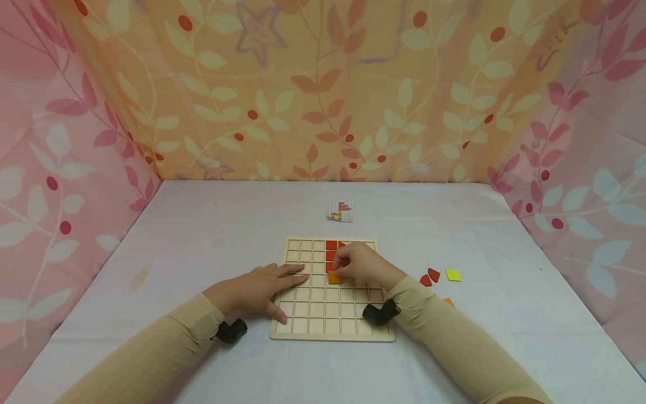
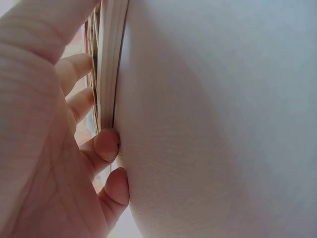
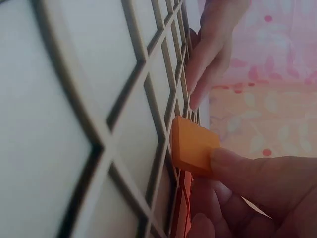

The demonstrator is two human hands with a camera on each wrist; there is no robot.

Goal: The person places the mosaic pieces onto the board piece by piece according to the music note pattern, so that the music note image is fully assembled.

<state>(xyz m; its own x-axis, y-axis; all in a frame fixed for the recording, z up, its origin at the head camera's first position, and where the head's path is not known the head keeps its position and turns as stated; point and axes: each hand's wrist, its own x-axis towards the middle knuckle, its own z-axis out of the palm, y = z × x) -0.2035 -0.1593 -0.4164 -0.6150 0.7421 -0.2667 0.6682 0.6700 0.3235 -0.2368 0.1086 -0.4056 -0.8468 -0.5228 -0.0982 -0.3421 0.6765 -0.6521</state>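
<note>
A wooden grid board [image 1: 315, 325] lies on the white table. My left hand [image 1: 254, 289] rests along its left side, fingers extended over the squares and thumb near the lower left corner. In the left wrist view some fingertips [image 2: 106, 145] touch the cloth beside the board's edge. My right hand [image 1: 365, 264] pinches an orange square tile [image 3: 193, 146] between thumb and fingers. The tile is tilted against the grid, just below a column of red square tiles [image 1: 331, 255]. Another red piece [image 1: 341, 244] shows at the top, partly hidden by the right hand.
Behind the board lies a small printed card [image 1: 340, 211] with a coloured grid pattern. To the right are two red rounded pieces [image 1: 433, 274], a yellow square tile [image 1: 453, 275] and an orange piece [image 1: 449, 303] partly covered by the right sleeve. Patterned cloth walls [image 1: 323, 112] surround the table.
</note>
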